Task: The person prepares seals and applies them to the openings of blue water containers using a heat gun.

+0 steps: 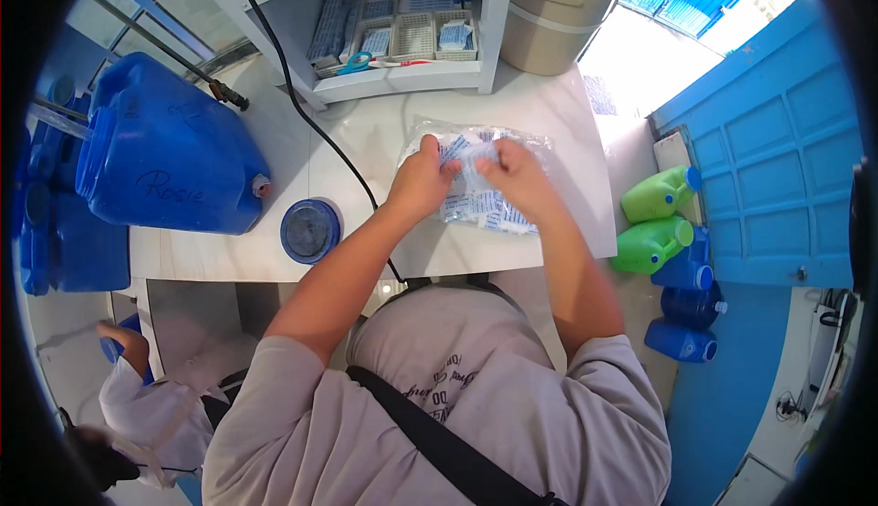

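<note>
My left hand (pixel 426 180) and my right hand (pixel 514 175) meet over a clear plastic bag (pixel 542 143) on the white marbled counter. Many small white pieces with blue print (pixel 490 207) fill the bag. Between my thumbs and fingers is a thin translucent piece of plastic (pixel 473 171), pinched from both sides. Whether it is a loose piece or part of the bag I cannot tell. Nearest to my left forearm are a round blue lid (pixel 310 231) and a black cable (pixel 315 125) that crosses the counter and passes under the forearm.
A big blue water container (pixel 182 156) bearing handwriting stands at left. Beyond my hands is a white shelf (pixel 405 79) with small baskets (pixel 413 36) and blue-handled scissors (pixel 355 63). A beige drum (pixel 549 25) stands right of it. Green jugs (pixel 651 245) line the floor. Another person (pixel 161 410) is at lower left.
</note>
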Demonstrator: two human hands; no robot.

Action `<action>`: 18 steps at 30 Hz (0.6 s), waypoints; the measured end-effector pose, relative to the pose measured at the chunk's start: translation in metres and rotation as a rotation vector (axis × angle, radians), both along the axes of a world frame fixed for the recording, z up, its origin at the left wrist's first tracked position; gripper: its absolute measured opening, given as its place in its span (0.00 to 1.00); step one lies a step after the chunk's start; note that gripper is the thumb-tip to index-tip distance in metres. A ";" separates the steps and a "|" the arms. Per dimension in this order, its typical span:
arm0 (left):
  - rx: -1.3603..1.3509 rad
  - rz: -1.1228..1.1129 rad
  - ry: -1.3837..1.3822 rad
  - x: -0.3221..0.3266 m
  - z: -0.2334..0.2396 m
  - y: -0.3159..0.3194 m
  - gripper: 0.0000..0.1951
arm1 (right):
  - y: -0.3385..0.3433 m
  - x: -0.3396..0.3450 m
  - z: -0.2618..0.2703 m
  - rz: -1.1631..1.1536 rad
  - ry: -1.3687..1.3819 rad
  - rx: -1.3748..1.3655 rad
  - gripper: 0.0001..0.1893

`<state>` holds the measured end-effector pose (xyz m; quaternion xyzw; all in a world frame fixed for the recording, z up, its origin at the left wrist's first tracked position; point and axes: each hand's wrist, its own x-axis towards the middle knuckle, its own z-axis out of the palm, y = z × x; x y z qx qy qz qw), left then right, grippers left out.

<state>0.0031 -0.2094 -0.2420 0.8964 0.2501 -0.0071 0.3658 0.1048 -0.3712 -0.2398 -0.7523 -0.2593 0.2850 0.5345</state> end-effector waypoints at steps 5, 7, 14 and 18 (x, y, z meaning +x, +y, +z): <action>0.288 -0.080 -0.034 -0.004 0.012 0.001 0.11 | 0.001 -0.016 -0.031 0.004 -0.346 -0.246 0.15; 0.453 -0.068 -0.241 -0.012 -0.003 0.016 0.11 | 0.002 -0.018 -0.030 0.030 -0.388 -0.191 0.15; -0.241 0.128 -0.264 -0.019 0.007 0.040 0.15 | 0.008 -0.012 0.008 -0.025 -0.028 -0.038 0.15; -0.732 0.097 -0.269 -0.015 0.021 0.017 0.14 | 0.032 -0.014 0.004 -0.042 0.127 0.166 0.19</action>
